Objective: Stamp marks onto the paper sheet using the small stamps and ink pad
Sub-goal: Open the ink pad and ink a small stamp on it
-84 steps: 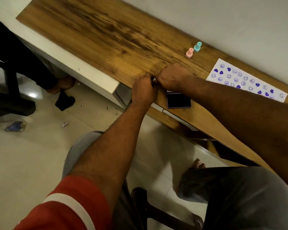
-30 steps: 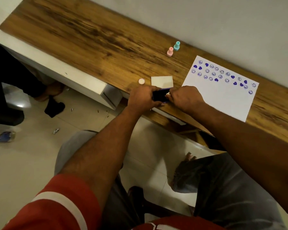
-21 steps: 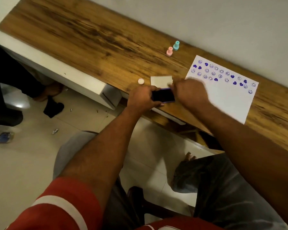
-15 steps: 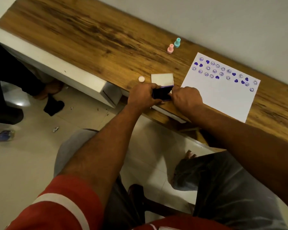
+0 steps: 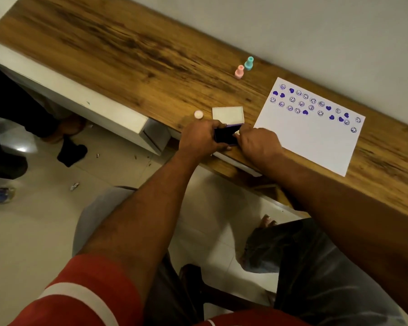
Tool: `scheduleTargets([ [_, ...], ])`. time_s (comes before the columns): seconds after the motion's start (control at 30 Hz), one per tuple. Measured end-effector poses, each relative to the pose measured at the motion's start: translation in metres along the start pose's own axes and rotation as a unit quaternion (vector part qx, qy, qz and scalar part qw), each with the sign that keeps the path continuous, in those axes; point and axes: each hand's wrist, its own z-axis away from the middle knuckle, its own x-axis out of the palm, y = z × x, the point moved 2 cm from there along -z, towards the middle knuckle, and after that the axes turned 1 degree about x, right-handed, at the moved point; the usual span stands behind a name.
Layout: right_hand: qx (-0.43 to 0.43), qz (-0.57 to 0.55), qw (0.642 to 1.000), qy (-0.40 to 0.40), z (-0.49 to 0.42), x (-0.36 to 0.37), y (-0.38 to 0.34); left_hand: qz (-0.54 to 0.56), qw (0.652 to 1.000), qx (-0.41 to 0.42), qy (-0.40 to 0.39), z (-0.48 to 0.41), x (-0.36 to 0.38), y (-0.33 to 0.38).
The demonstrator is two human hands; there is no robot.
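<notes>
The left hand (image 5: 199,137) is curled around the left side of the dark ink pad (image 5: 225,135), fingers wrapped over its far edge, holding it at the near edge of the wooden counter (image 5: 132,50). The right hand (image 5: 259,143) sits just to the right of the pad, its fingers drawn together at the pad's right edge, where something small and pale shows at the fingertips; whether it is a stamp pinched there cannot be told. Just beyond both hands lies the white lid (image 5: 227,114), touching or nearly touching the pad's far side, and to the left of the lid, just beyond the left hand, is a small round pink cap (image 5: 198,114). Beyond and to the right of the right hand lies the paper sheet (image 5: 316,140), its far part covered with purple hearts and smiley marks. Farther beyond the hands, a pink stamp (image 5: 239,72) and a teal stamp (image 5: 248,63) stand upright side by side near the wall.
</notes>
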Motion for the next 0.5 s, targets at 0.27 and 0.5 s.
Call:
scheduleTargets([
  [0.27,0.037,-0.003,0.999,-0.006,0.001,0.002,-0.006,-0.006,1.000,0.004,-0.001,0.001,-0.002,0.001],
  [0.5,0.036,-0.078,0.996,-0.004,-0.007,0.002,0.008,-0.024,1.000,-0.010,-0.013,-0.002,-0.002,0.005],
])
